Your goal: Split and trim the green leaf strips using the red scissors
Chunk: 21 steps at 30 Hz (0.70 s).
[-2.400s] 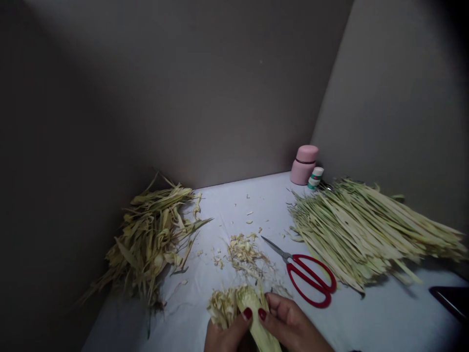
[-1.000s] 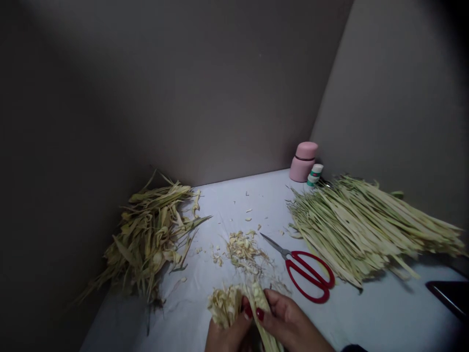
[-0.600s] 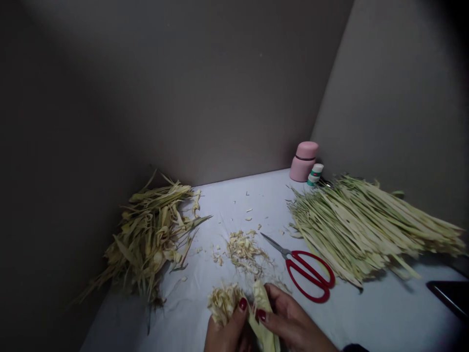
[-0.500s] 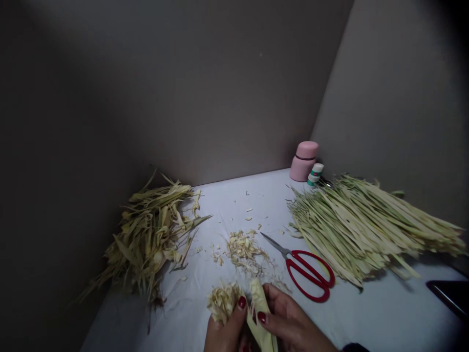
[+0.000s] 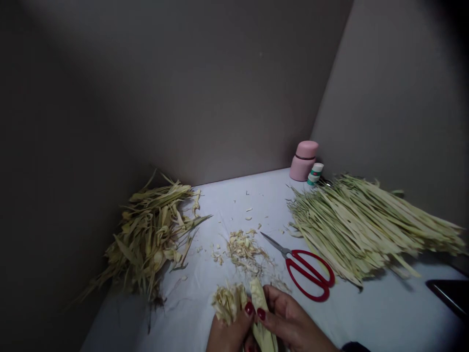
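At the bottom centre, my left hand (image 5: 232,332) is closed round a bundle of pale, curled leaf ends (image 5: 227,302). Beside it, my right hand (image 5: 291,320) pinches a wide, pale yellow-green leaf (image 5: 260,308) between thumb and fingers. Both thumbs, with dark red nails, are close together at the leaf. The lower ends of bundle and leaf run out of the frame. Red-handled scissors (image 5: 309,275) lie beyond my right hand, blades pointing to the upper left. Small trimmed bits and thin roots (image 5: 246,249) lie in front of my hands.
A loose heap of dry leaves (image 5: 154,234) is at the left. Long green-yellow stalks (image 5: 370,220) cover the right side. A pink flask (image 5: 304,161) and a small white-green container (image 5: 315,174) stand at the back. A dark object (image 5: 449,293) is at the right edge.
My left hand and its bundle have moved slightly right, closer to my right hand. The left thumb has come nearer the right thumb. My right hand has hardly moved.
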Each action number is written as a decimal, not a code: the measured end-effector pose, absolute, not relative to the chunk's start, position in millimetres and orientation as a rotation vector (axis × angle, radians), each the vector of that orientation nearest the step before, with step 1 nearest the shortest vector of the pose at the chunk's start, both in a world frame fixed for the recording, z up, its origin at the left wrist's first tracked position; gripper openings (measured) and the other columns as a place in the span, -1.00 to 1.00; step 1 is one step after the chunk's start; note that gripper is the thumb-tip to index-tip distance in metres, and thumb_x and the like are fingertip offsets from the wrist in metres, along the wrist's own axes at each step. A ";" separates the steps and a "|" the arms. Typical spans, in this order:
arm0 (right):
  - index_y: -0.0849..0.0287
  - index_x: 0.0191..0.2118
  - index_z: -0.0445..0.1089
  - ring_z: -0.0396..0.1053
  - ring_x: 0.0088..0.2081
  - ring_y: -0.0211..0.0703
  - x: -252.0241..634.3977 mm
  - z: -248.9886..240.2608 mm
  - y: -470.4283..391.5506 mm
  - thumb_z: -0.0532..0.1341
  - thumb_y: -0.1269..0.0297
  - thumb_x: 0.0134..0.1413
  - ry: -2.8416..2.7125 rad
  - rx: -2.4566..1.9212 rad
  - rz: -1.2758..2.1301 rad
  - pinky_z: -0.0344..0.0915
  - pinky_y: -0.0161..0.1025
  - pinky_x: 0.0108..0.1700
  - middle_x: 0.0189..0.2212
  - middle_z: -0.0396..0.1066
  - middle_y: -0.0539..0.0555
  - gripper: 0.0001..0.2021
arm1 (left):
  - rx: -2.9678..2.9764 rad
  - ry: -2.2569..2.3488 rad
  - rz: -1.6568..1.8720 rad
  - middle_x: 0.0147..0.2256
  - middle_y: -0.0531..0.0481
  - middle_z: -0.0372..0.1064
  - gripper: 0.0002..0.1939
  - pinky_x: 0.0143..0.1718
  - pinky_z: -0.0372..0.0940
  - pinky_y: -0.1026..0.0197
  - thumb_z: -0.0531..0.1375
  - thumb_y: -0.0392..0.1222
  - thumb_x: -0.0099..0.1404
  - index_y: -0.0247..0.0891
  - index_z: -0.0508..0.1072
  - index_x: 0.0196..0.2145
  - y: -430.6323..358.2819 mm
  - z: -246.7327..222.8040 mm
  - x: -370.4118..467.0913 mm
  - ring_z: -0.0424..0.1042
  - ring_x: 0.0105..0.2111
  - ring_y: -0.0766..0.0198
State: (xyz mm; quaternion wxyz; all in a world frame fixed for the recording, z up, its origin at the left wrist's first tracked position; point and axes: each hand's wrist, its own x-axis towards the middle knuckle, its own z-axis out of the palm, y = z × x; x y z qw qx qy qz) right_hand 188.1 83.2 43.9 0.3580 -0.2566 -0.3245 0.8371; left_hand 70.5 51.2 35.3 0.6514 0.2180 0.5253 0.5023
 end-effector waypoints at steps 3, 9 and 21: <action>0.20 -0.36 0.33 0.39 -0.34 -0.13 188.1 40.6 83.5 0.31 0.16 -0.17 -0.889 -0.679 2.113 0.25 -0.27 -0.34 -0.47 0.43 0.03 -0.74 | 0.541 1.196 1.101 -0.80 0.13 0.14 -0.55 -0.71 -0.02 0.32 0.30 0.15 -0.21 -0.33 0.36 -0.58 52.2 34.8 68.9 0.07 -0.77 0.45; 0.18 -0.38 0.30 0.37 -0.39 -0.17 186.1 50.4 82.9 0.29 0.08 -0.17 -0.854 -0.708 2.093 0.24 -0.28 -0.33 -0.52 0.39 -0.02 -0.71 | 0.531 1.158 1.017 -0.85 0.12 0.09 -0.55 -0.72 -0.08 0.34 0.24 0.18 -0.12 -0.32 0.32 -0.66 50.8 35.3 61.5 0.08 -0.80 0.46; 0.11 -0.40 0.30 0.25 -0.53 -0.33 225.3 50.9 117.1 0.29 0.30 -0.12 -0.522 -1.000 1.698 0.22 -0.42 -0.47 -0.57 0.35 -0.11 -0.86 | -0.114 0.305 1.227 -0.78 0.33 0.19 -0.84 -0.83 -0.11 0.52 0.32 -0.29 -0.06 -0.22 0.37 -0.57 51.4 60.4 21.9 -0.15 -0.87 0.64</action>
